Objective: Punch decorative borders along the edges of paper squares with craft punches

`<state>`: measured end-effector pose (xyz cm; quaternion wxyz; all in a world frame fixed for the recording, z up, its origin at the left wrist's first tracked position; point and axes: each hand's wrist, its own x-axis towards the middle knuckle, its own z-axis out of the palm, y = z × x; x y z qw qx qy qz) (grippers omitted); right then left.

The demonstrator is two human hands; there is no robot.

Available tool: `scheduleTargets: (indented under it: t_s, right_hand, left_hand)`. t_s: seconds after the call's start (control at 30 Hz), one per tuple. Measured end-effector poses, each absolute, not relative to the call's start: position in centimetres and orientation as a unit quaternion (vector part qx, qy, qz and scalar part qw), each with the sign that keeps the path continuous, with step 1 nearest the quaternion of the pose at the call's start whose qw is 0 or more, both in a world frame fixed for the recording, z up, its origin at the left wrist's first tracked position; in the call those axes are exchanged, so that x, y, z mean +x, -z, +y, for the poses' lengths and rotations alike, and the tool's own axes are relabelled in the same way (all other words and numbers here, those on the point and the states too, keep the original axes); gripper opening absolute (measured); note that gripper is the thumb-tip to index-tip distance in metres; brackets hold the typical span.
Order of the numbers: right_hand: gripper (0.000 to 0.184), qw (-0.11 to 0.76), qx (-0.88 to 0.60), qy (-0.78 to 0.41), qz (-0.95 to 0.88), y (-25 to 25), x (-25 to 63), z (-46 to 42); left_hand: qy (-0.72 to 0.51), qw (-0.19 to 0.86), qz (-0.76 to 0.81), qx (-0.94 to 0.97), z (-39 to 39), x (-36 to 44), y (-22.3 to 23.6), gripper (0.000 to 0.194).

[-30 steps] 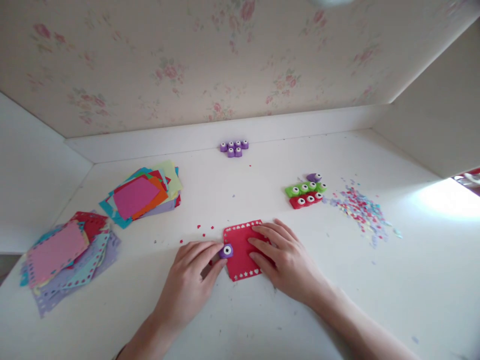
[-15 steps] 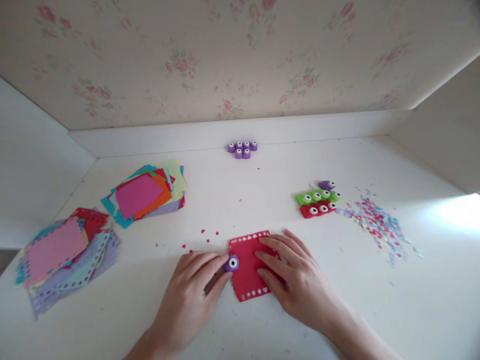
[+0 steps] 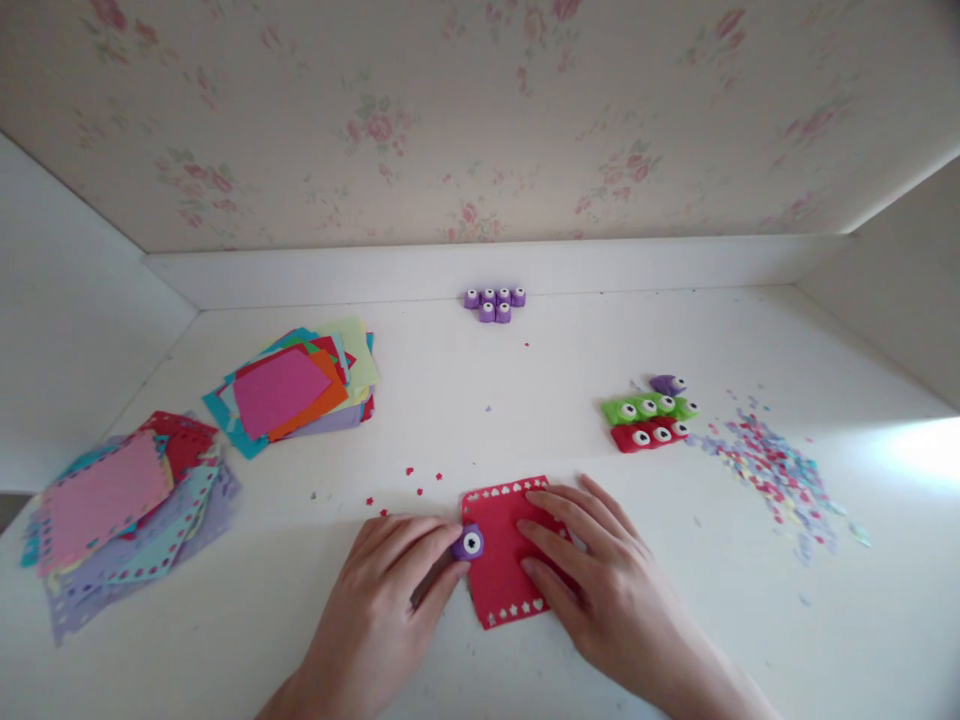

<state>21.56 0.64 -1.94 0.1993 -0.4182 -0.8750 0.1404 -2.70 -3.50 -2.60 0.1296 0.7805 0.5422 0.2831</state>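
Observation:
A red paper sheet lies on the white tabletop, with small hearts and stars punched along its top and bottom edges; its right edge is partly covered. At its left edge sits a purple craft punch with a white button on top. My left hand is closed on this punch, pinching it between thumb and fingers. My right hand lies flat on the right part of the sheet with fingers stretched apart. Small red punched bits are scattered beyond my left hand.
Plain coloured paper is stacked at the back left, with punched sheets piled nearer. Several purple punches stand by the wall. Green punches and red punches line up at right, beside a confetti heap.
The whole view has shifted slightly, so things appear a little lower and further right. Both hands, the punch and the red sheet keep the same arrangement.

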Motion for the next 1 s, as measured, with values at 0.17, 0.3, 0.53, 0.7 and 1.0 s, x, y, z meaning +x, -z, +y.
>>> scheduleTargets:
  t_s: [0.17, 0.3, 0.53, 0.7, 1.0]
  right_hand:
    - [0.028, 0.200, -0.420, -0.139, -0.874, 1.9, 21.5, 0.7]
    - [0.027, 0.204, -0.422, -0.143, -0.872, 1.8, 21.5, 0.7]
    - [0.026, 0.201, -0.423, -0.149, -0.871, 1.8, 21.5, 0.6]
    - [0.025, 0.198, -0.428, -0.160, -0.867, 1.8, 21.5, 0.5]
    - [0.024, 0.212, -0.412, -0.154, -0.873, 1.8, 21.5, 0.4]
  left_hand:
    - [-0.278, 0.136, 0.552, 0.774, -3.5, -2.7, 2.2, 0.028]
    - [-0.292, 0.163, 0.581, 0.742, -3.3, -2.5, 1.5, 0.030]
    - [-0.269, 0.198, 0.615, 0.714, -2.5, -1.5, 1.8, 0.015]
    - [-0.228, 0.232, 0.626, 0.708, -1.5, -1.2, 1.4, 0.017]
    - [-0.128, 0.308, 0.648, 0.685, 0.4, -1.1, -0.2, 0.014]
